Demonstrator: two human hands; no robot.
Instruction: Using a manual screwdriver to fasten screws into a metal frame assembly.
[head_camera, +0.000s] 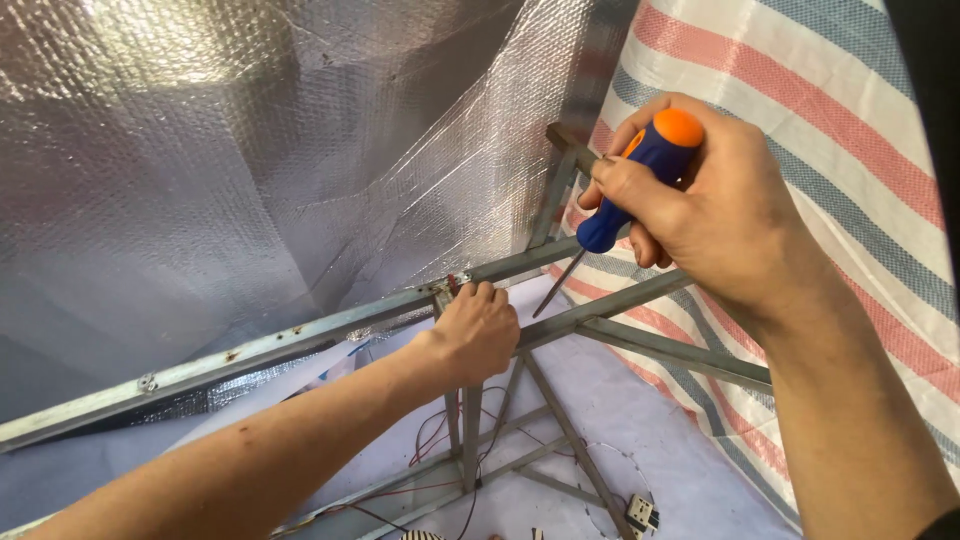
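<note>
Blue-and-orange screwdriver sits clenched in the right hand, tip angled down-left. Left hand, fingers curled, grips the metal frame rail below it.

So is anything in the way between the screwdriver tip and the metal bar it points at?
Nothing visible. The right hand holds the screwdriver with its tip just above the metal bar. The left hand grips that bar further left, beside the tip's path, not in it.

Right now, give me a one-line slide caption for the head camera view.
Right hand grips a blue-and-orange screwdriver while the left hand holds a metal frame bar beside silver foil sheeting.
</note>
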